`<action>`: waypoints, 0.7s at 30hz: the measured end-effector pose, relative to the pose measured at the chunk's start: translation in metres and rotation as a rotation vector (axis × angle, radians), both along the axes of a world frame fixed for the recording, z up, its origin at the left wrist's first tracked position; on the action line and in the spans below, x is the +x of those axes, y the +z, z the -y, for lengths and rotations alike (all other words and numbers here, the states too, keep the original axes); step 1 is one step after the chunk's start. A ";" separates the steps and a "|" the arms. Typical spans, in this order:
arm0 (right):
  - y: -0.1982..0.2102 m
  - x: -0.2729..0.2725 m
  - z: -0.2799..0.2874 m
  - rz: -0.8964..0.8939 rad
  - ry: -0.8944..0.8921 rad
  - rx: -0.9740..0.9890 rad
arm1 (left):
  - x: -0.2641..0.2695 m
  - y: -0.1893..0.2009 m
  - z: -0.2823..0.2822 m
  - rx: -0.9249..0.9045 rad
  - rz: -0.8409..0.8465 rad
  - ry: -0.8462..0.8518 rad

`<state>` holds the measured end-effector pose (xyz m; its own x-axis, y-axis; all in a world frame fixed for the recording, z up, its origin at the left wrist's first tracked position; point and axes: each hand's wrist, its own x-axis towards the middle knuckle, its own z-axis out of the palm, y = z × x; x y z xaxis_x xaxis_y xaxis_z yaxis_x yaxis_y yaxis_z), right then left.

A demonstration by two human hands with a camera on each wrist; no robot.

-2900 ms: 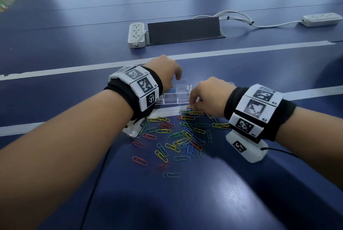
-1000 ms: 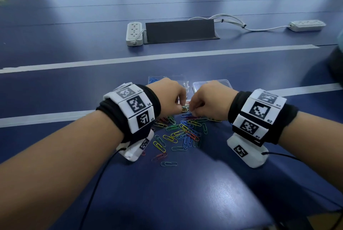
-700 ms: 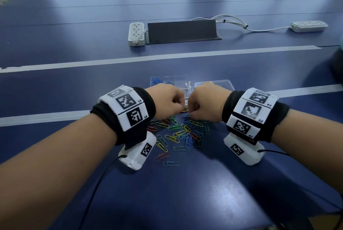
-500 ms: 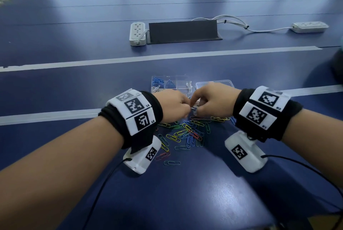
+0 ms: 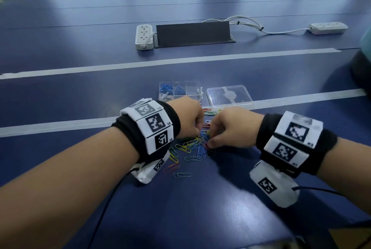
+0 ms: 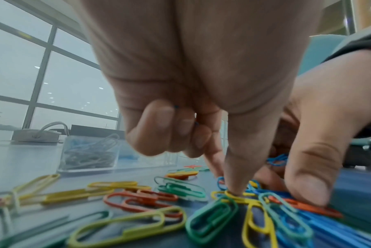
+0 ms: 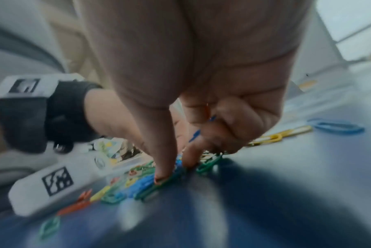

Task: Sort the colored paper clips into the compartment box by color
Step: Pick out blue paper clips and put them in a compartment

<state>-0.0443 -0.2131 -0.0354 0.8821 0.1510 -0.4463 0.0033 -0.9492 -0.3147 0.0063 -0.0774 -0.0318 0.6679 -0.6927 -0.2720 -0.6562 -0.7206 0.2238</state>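
Observation:
A loose pile of coloured paper clips (image 5: 190, 146) lies on the blue table just in front of the clear compartment box (image 5: 192, 90). Blue clips (image 5: 166, 87) and silver ones (image 5: 164, 96) sit in its left cells. My left hand (image 5: 197, 128) is over the pile's far side. Its thumb tip (image 6: 233, 191) presses a yellow clip, and blue clip ends poke from its curled fingers (image 6: 156, 127). My right hand (image 5: 209, 142) pinches into the pile with thumb (image 7: 163, 172) and forefinger. Blue clips (image 7: 211, 118) are tucked in its curled fingers and also show as blue clips (image 6: 275, 161) in the left wrist view.
The box's clear lid (image 5: 228, 96) lies just right of the box. Farther back are a white power strip (image 5: 144, 37), a black cable hatch (image 5: 192, 33) and a second power strip (image 5: 328, 28). White tape lines (image 5: 180, 60) cross the table. A dark object (image 5: 361, 68) sits at the right edge.
Both hands have come back from the box and drawn nearer across the pile. They now pick at its middle, and the whole box shows behind them.

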 end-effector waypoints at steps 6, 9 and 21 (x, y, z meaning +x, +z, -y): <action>0.004 0.003 -0.002 0.040 -0.025 -0.002 | 0.000 0.003 -0.010 -0.080 -0.073 0.093; 0.008 0.004 0.002 0.024 -0.080 0.059 | 0.001 0.005 -0.013 -0.094 -0.126 0.113; 0.007 0.009 0.019 -0.088 -0.383 0.589 | -0.002 0.004 -0.001 -0.002 -0.102 0.156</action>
<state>-0.0348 -0.2318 -0.0281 0.8860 0.0760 -0.4575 -0.3454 -0.5502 -0.7603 0.0039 -0.0768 -0.0274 0.7363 -0.5834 -0.3428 -0.5101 -0.8115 0.2852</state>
